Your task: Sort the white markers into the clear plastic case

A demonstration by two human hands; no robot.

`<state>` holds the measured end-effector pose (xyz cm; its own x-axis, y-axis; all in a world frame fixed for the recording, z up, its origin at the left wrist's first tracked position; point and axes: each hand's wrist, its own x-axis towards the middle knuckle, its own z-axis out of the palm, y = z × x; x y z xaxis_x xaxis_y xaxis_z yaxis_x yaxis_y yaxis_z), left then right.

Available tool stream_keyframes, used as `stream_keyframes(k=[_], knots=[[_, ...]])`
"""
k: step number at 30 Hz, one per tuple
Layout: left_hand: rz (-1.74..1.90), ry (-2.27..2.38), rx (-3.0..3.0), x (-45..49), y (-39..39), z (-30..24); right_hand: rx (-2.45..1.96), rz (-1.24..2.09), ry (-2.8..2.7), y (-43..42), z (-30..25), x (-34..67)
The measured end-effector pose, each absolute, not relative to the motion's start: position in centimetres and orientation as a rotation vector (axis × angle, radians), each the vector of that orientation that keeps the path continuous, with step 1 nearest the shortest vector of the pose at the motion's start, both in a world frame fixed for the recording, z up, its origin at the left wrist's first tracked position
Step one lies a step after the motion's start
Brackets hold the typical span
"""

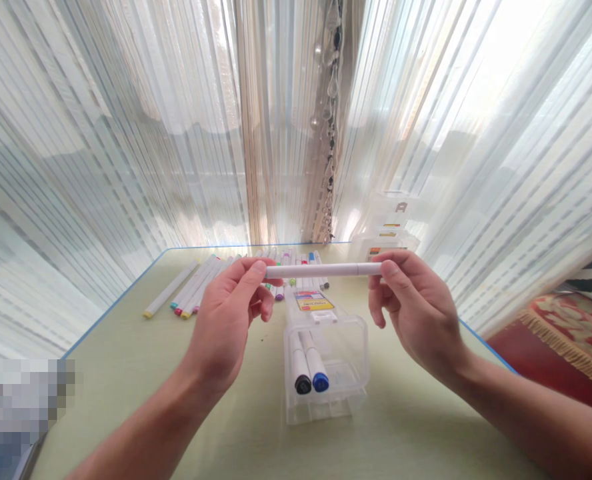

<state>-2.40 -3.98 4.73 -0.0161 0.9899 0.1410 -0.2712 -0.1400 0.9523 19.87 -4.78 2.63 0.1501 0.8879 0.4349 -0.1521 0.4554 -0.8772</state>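
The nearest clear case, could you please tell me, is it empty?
Partly filled: a black-ended marker and a blue-ended marker lie inside the clear case.

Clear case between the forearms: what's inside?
Clear case: a black-ended marker and a blue-ended marker, side by side. Their far ends can't be made out; anything directly behind the opaque label is hidden.

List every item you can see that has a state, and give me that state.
Left hand: pinching one marker end.
Right hand: pinching its other end.
Held marker: roughly level, ends hidden by fingers.
Clear box: open toward the person, two markers inside.
Black-ended marker: inside the box.
Blue-ended marker: beside it.
Loose markers: lying on the table.
Curtain: hanging.
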Motion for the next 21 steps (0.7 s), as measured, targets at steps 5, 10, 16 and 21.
stream_keyframes(k=[5,10,16,21], knots=[[1.416,0.921,1.074,-2.40,-3.97,4.73,-0.789,0.841,-1.190,-4.85,2.68,19.72],[1.424,0.912,1.073,-2.41,-3.97,4.79,-0.808,0.821,-1.205,-4.82,2.61,19.79],[1.421,0.912,1.068,-2.40,-4.04,4.84,-0.822,0.811,-1.220,-4.91,2.57,19.87],[1.429,0.918,1.068,-2.50,-4.09,4.86,-0.831,0.812,-1.221,-5.03,2.63,19.90]])
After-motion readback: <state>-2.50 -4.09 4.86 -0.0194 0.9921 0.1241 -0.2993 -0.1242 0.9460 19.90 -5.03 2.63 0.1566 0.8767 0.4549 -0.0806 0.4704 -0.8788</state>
